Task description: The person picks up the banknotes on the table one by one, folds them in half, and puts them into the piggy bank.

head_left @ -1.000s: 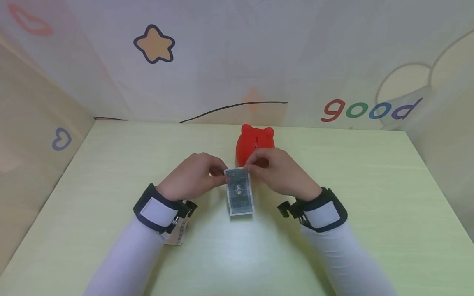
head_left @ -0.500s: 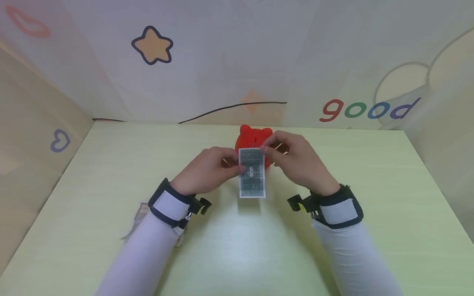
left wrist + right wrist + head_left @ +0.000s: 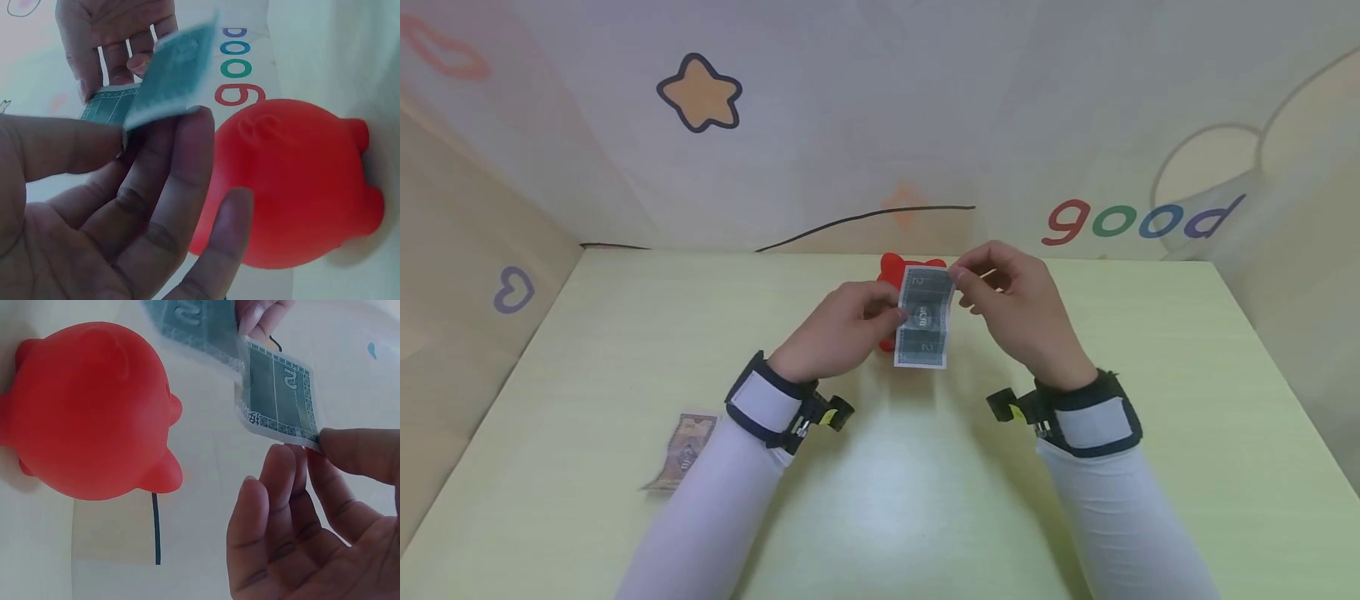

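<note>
Left hand (image 3: 838, 333): pinching green rectangular paper banknote (image 3: 925, 325) by left edge | Right hand (image 3: 1018, 308): pinching upper right corner | Banknote: raised near red round smooth pig figure (image 3: 94, 412) | Brownish paper note (image 3: 688, 448): on pale green table (image 3: 880, 525)

Creased paper banknote (image 3: 923, 340), smooth red plastic piggy bank (image 3: 294, 187)

The place looks like a tabletop booth (image 3: 1300, 250): a pale table (image 3: 1225, 400) is closed in at the back and both sides by light panels (image 3: 865, 117) printed with a star (image 3: 700, 93), a heart (image 3: 514, 290) and the word "good" (image 3: 1142, 222); the kind of building cannot be told.
</note>
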